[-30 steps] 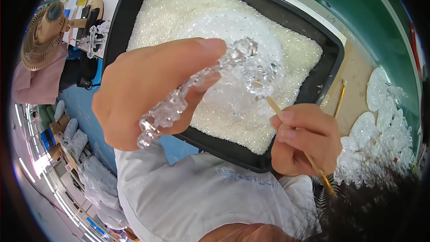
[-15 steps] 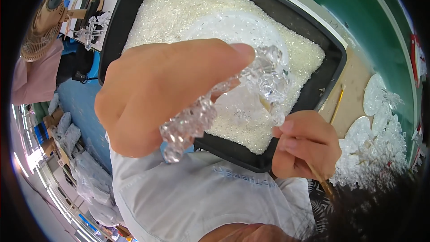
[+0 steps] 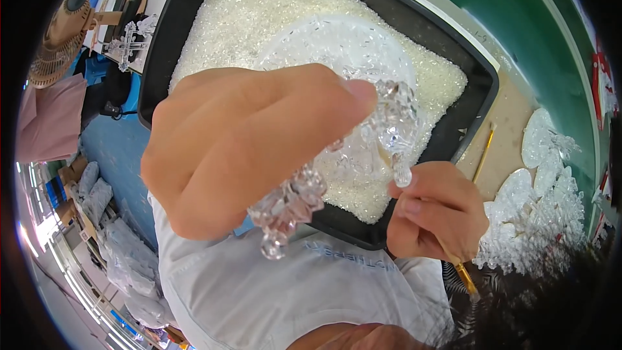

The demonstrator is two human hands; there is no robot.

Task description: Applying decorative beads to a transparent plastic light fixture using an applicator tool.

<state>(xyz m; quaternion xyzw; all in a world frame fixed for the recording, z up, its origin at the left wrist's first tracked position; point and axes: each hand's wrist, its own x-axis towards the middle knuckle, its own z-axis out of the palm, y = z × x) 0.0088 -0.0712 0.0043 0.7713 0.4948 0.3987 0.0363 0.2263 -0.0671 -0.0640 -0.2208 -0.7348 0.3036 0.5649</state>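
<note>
Over the tray (image 3: 476, 81), left fingers (image 3: 327, 97) hold a seemingly beaded ornament (image 3: 291, 202)

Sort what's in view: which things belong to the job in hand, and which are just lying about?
Apparently in the job:
clear ornament, in the left hand
thin brush, in the right hand
black tray
pale granules

Apparently lying about:
second brush
tan fan
clear pieces at far right, though possibly related

The left hand (image 3: 253, 149) holds a clear beaded ornament (image 3: 288, 204). Near the black tray (image 3: 478, 74), the right hand (image 3: 437, 210) holds a brush (image 3: 462, 275).
</note>
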